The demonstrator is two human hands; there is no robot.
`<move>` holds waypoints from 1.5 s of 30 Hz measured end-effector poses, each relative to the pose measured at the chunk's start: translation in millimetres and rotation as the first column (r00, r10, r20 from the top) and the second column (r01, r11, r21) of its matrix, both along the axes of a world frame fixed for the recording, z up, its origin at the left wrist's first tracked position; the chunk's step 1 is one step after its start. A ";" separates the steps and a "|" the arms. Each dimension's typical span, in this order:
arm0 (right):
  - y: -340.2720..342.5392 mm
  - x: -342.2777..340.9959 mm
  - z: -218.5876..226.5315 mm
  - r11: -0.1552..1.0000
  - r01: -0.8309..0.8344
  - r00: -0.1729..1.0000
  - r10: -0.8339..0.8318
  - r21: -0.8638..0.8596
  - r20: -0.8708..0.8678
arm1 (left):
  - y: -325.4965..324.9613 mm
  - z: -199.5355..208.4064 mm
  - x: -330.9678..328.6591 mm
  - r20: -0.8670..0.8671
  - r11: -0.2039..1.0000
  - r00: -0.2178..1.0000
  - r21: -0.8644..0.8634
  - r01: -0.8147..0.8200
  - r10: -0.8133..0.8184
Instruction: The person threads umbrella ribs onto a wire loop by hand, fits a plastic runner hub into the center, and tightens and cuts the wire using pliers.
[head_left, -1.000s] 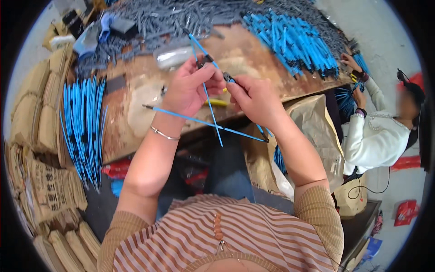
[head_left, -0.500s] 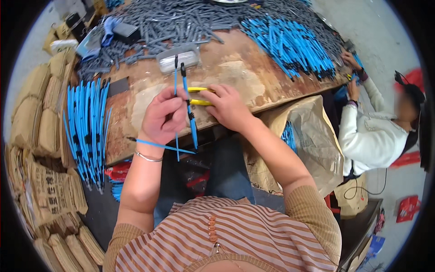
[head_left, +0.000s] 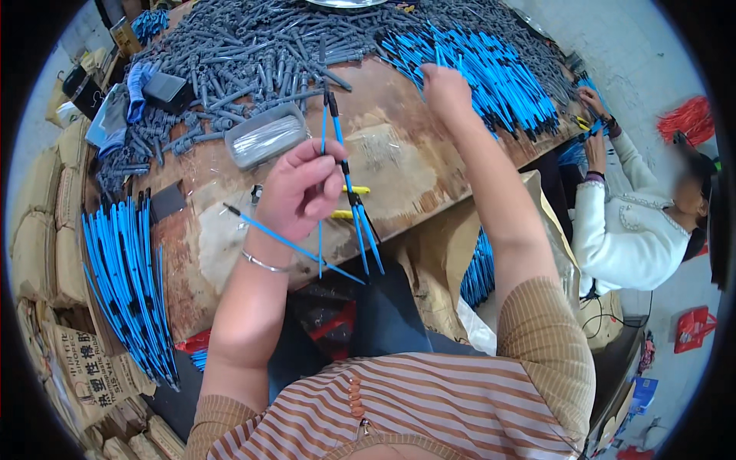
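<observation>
My left hand (head_left: 297, 190) is closed around a few thin blue tubes (head_left: 349, 198) with black tips; they stick up and down out of my fist above the wooden table (head_left: 414, 165). My right hand (head_left: 443, 86) is stretched far forward onto the pile of blue tubes (head_left: 491, 73) at the table's far right, fingers curled into it; whether it holds one I cannot tell. Yellow-handled pliers (head_left: 349, 201) lie on the table just behind my left hand.
Grey plastic connectors (head_left: 253, 54) cover the table's far side, with a clear bag (head_left: 264, 136) of parts. More blue tubes (head_left: 126, 284) lie along the table's left edge beside stacked sacks (head_left: 38, 230). A person in white (head_left: 636, 230) works at the right.
My right hand left the tubes and pliers and reached forward to the far blue pile. My left hand stayed, still gripping the tubes.
</observation>
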State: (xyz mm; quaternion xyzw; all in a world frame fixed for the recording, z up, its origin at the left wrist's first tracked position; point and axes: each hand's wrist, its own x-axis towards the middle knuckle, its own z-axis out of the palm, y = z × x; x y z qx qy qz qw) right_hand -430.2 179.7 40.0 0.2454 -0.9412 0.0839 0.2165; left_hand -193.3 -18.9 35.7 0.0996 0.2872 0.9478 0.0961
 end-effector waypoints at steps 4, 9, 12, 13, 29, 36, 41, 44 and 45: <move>-17.4 -50.8 -14.9 0.960 0.155 0.984 -0.129 0.232 -0.127 | -4.7 -3.2 1.0 -0.042 0.999 0.999 0.036 0.034 -0.033; -24.8 -44.5 -23.3 0.954 0.197 0.979 -0.204 0.226 0.012 | 0.7 -7.3 -5.0 0.014 0.995 0.998 0.078 -0.069 0.069; -24.5 -19.2 -14.8 0.956 0.123 0.992 -0.125 0.267 -0.011 | 1.2 -8.6 -6.1 -0.002 0.996 0.998 0.074 -0.057 0.057; -25.2 -9.7 -9.7 0.954 0.079 0.997 -0.075 0.288 -0.027 | 0.7 -8.9 -6.1 -0.013 0.995 0.998 0.075 -0.061 0.063; 14.7 115.0 154.8 0.964 -0.127 0.982 0.155 0.235 -0.107 | -0.5 -19.8 -16.6 0.146 0.989 0.979 -0.056 -0.137 0.144; 27.9 131.8 186.8 0.910 -0.413 0.910 0.412 -0.036 -0.035 | -2.6 -21.4 -16.9 0.083 0.997 0.994 -0.018 -0.076 0.077; 9.0 181.3 121.6 0.710 -0.196 0.531 0.657 -0.676 0.536 | 2.8 -15.4 -14.2 0.062 0.991 0.996 0.113 -0.069 0.063; -1.0 185.5 66.5 0.891 -0.148 0.592 0.428 -0.430 0.683 | 3.7 -12.4 -10.2 0.065 0.983 0.992 0.146 -0.115 0.107; 1.5 182.2 56.5 0.891 -0.150 0.589 0.428 -0.428 0.685 | 3.8 -12.5 -9.2 0.011 0.975 0.991 0.176 -0.135 0.135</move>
